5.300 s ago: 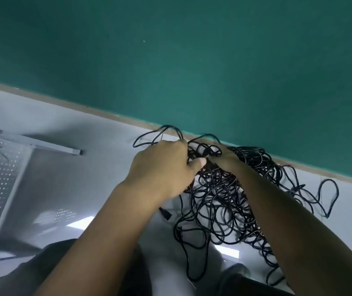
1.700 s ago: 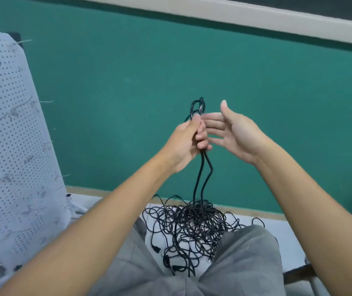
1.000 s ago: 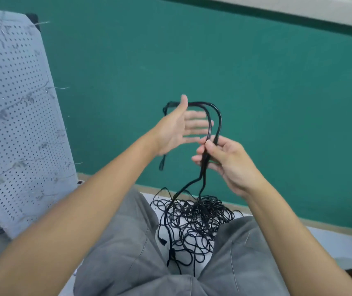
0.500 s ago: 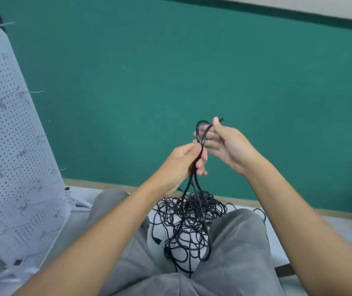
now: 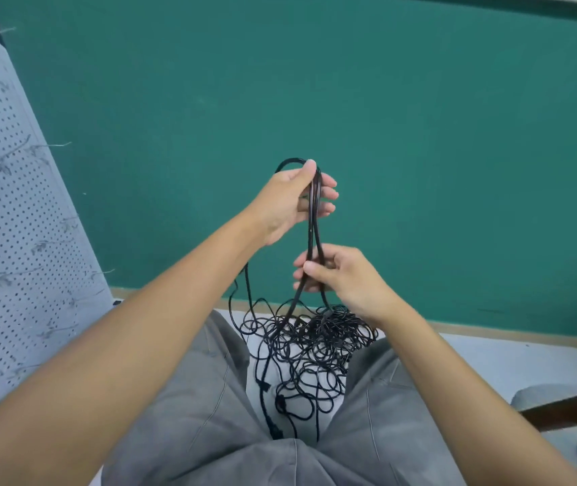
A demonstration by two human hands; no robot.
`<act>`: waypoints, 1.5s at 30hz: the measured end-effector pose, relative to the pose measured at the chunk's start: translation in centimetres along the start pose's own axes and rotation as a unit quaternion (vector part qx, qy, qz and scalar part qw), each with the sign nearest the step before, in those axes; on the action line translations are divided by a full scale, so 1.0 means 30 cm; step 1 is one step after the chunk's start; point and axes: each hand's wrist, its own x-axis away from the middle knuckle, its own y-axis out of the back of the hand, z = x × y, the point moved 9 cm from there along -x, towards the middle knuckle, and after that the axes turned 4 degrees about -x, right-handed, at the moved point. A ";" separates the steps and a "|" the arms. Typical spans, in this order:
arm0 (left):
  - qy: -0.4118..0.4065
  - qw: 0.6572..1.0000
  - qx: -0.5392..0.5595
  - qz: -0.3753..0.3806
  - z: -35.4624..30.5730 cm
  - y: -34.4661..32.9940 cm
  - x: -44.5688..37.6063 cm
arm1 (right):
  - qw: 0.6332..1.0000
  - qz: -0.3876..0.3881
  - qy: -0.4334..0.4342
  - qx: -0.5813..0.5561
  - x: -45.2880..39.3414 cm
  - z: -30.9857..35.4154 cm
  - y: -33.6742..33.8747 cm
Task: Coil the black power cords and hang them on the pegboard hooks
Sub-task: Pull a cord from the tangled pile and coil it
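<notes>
A tangled heap of black power cords [image 5: 315, 342] lies on the floor between my knees. One black cord [image 5: 313, 226] rises from it in a long doubled loop. My left hand [image 5: 292, 201] is raised and holds the top of that loop, thumb over the bend. My right hand [image 5: 336, 271] is lower and pinches the two strands of the same cord together. A white pegboard [image 5: 10, 219] leans at the left, with thin wire hooks sticking out of it.
A green wall [image 5: 420, 135] fills the background, meeting the pale floor [image 5: 511, 359] at a tan skirting strip. My grey trouser legs [image 5: 192, 415] frame the cord heap. A chair with a wooden arm [image 5: 567, 412] stands at the lower right.
My left hand has risen with the top of the loop while my right hand has dropped below it and now pinches the strands. The loop is longer than half a second ago.
</notes>
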 end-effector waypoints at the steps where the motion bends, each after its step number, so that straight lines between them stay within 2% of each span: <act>1: 0.005 1.000 -0.013 0.000 0.014 0.019 0.000 | 1.000 -0.009 0.006 -0.009 -0.008 0.024 0.011; 5: 0.058 0.997 -0.020 0.036 0.150 0.025 0.039 | 0.997 -0.042 0.018 -0.068 -0.055 0.145 0.084; 8: 0.086 0.992 0.017 0.092 0.270 -0.026 0.098 | 0.994 -0.053 0.013 -0.094 -0.104 0.227 0.120; 11: 0.069 0.987 0.048 0.133 0.316 -0.089 0.149 | 0.990 -0.056 0.009 -0.129 -0.154 0.302 0.145; 15: -0.004 0.994 0.048 0.098 0.266 -0.127 0.146 | 0.987 -0.074 0.011 -0.141 -0.203 0.369 0.205; 18: -0.026 0.998 0.021 0.050 0.208 -0.132 0.141 | 0.982 -0.094 0.007 -0.165 -0.223 0.364 0.257; 20: -0.034 0.998 0.045 0.042 0.170 -0.138 0.133 | 0.980 -0.102 -0.012 -0.169 -0.219 0.321 0.281; 23: -0.028 0.993 0.110 0.040 0.116 -0.140 0.108 | 0.981 -0.080 -0.062 -0.166 -0.182 0.202 0.271; 26: 0.023 0.993 0.107 0.041 0.115 -0.135 0.064 | 0.985 -0.041 -0.095 -0.136 -0.128 0.082 0.230; 29: 0.083 0.996 0.024 0.035 0.157 -0.105 0.034 | 0.989 -0.059 -0.081 -0.106 -0.089 0.019 0.241; 33: 0.117 0.980 -0.163 0.016 0.188 -0.044 -0.026 | 0.988 -0.114 -0.087 -0.061 -0.074 -0.019 0.304; 35: 0.095 0.942 -0.321 -0.017 0.147 -0.003 -0.075 | 0.985 -0.146 -0.081 -0.041 -0.074 -0.014 0.333; 37: 0.063 0.905 -0.419 -0.032 0.081 0.023 -0.117 | 0.983 -0.173 -0.053 -0.011 -0.076 0.018 0.354; 42: -0.001 0.902 -0.428 0.055 -0.040 -0.004 -0.144 | 0.977 -0.206 0.060 0.017 -0.099 0.155 0.371; 45: -0.016 0.916 -0.389 0.096 -0.055 -0.027 -0.127 | 0.970 -0.190 0.112 0.102 -0.117 0.240 0.359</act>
